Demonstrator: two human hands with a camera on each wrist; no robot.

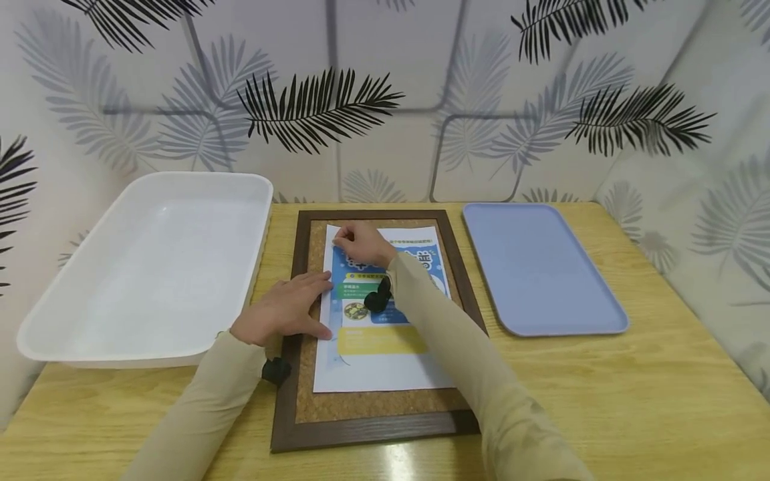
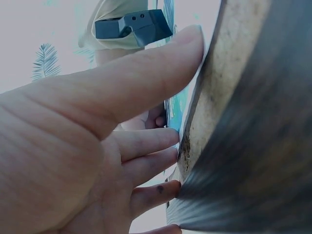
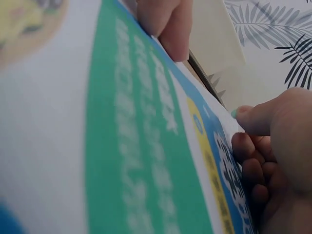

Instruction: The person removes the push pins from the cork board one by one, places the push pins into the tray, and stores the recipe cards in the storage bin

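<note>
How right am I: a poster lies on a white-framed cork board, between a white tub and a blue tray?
Not quite: the head view shows the frame is dark brown. The poster does lie on the cork board, between the white tub and the blue tray.

Chinese characters (image 1: 424, 259) on the printed sheet (image 1: 382, 339), too blurry for certain reading.

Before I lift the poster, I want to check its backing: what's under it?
Cork shows around the poster, inside the brown frame; whatever lies directly beneath the poster is covered.
</note>
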